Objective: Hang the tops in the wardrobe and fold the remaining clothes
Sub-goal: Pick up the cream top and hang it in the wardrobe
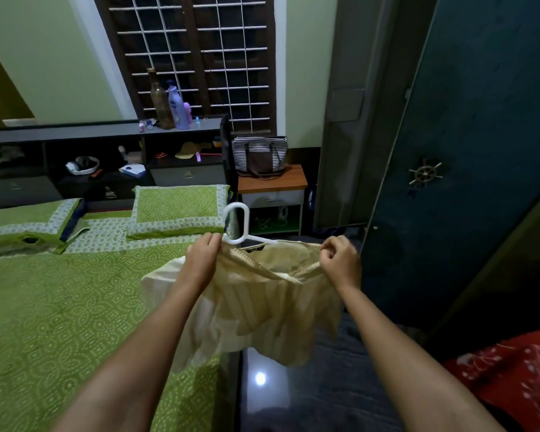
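Observation:
A cream top [262, 300] hangs in the air between my two hands, over the bed's right edge. A white plastic hanger [240, 226] sits inside its neckline, with the hook sticking up above the collar. My left hand [201, 257] grips the top's left shoulder beside the hanger's neck. My right hand [339, 260] pinches the right shoulder of the top. The dark blue wardrobe door [468, 151] stands just to the right of my right hand.
A bed with a green patterned sheet [60, 322] and two pillows [178, 210] fills the left. A bedside table [272, 188] carries a striped bag [259, 155]. A dark shelf unit [106, 157] with bottles stands behind. Red cloth [512, 372] lies at the lower right.

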Available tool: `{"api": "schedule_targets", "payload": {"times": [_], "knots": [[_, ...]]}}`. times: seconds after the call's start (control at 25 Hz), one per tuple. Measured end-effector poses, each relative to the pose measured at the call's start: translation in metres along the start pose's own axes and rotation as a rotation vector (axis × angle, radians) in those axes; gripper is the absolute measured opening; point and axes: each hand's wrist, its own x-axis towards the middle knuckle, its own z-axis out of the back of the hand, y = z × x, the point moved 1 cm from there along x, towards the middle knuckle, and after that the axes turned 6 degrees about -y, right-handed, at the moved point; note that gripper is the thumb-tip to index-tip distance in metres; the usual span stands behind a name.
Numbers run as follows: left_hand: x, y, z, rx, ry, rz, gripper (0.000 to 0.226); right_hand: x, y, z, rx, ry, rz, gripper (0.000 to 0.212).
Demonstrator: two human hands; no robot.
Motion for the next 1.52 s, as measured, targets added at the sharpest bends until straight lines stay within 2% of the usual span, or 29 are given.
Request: {"api": "schedule_targets", "payload": {"times": [0.04,0.12,0.16,0.24,0.36,0.48,0.56,0.6,0.72,0.84,0.92,1.0,1.12,1.24,1.32,1.44,1.52], "knots": [[0.006,-0.001,-0.001,-0.025,-0.022,0.052,0.013,-0.003,0.003,-0.002,-0.067,0.121,0.010,0.015],[0.018,-0.003,-0.002,-0.108,-0.058,0.104,0.017,-0.004,0.003,-0.006,-0.224,0.324,-0.045,0.038],[0.022,-0.004,-0.003,-0.147,-0.069,0.096,0.015,-0.001,0.004,-0.005,-0.251,0.306,-0.077,0.046],[0.031,-0.005,-0.001,-0.200,-0.097,0.052,0.012,0.012,0.014,-0.002,-0.294,0.134,-0.060,0.051],[0.046,-0.004,0.001,-0.249,-0.119,0.009,0.013,0.036,0.038,0.005,-0.326,-0.043,0.107,0.043],[0.060,0.001,0.005,-0.311,-0.107,0.023,0.013,0.061,0.045,0.007,-0.300,0.083,0.193,0.032],[0.069,0.006,0.006,-0.286,-0.110,-0.023,0.013,0.068,0.041,0.003,-0.295,0.213,0.210,0.026],[0.073,0.007,0.007,-0.272,-0.109,-0.063,0.013,0.070,0.041,0.000,-0.264,0.220,0.205,0.025],[0.089,0.006,0.009,-0.280,-0.101,-0.163,0.011,0.074,0.062,-0.011,-0.114,0.125,0.183,0.023],[0.108,0.006,0.011,-0.337,-0.067,-0.184,0.014,0.084,0.076,-0.016,0.026,0.168,0.169,0.020],[0.121,0.017,0.008,-0.375,0.009,-0.213,0.015,0.092,0.070,-0.015,0.122,0.126,0.130,0.019],[0.134,0.041,0.000,-0.370,0.114,-0.188,0.015,0.100,0.065,-0.014,0.167,0.040,0.082,0.018],[0.154,0.066,-0.014,-0.330,0.221,-0.089,0.021,0.116,0.067,-0.018,0.162,0.030,0.046,0.019],[0.191,0.035,-0.029,-0.365,0.160,-0.156,0.031,0.147,0.064,-0.028,0.168,0.000,0.028,0.018],[0.230,0.013,-0.051,-0.413,0.088,-0.165,0.022,0.179,0.056,-0.041,0.205,0.003,0.034,0.014],[0.290,0.001,-0.082,-0.485,-0.009,-0.116,0.017,0.234,0.036,-0.052,0.238,-0.018,0.087,0.028],[0.332,-0.011,-0.101,-0.509,-0.019,-0.185,0.016,0.281,0.020,-0.048,0.262,-0.020,0.046,0.021]]}}
